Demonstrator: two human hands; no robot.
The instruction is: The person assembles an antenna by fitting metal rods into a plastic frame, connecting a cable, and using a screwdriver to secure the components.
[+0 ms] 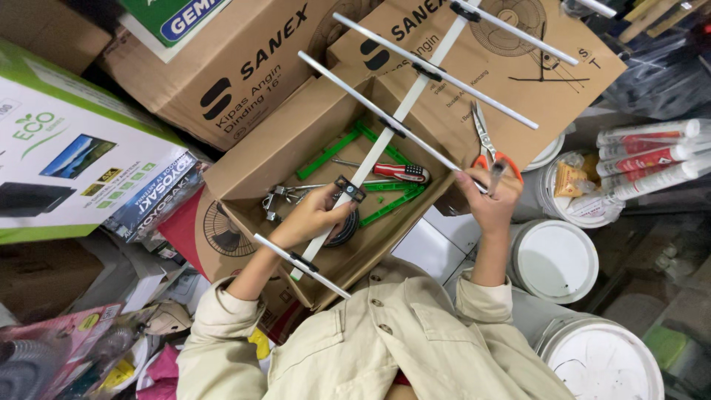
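- Left hand (315, 215) clamped around the white centre bar of the antenna (392, 118), near its black bracket.
- Right hand (492, 194) pinching a crossbar tip.
- Antenna held over the open cardboard box (255, 159), above the screwdriver (392, 171).
- Probably light, stiff but bendable at the thin rods; best gripped on the centre bar.

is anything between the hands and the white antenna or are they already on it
Nothing visible stands between. The left hand grips the antenna on its central boom by a black bracket. The right hand touches the end of one cross rod while also holding orange-handled scissors. The open box lies beneath the antenna.
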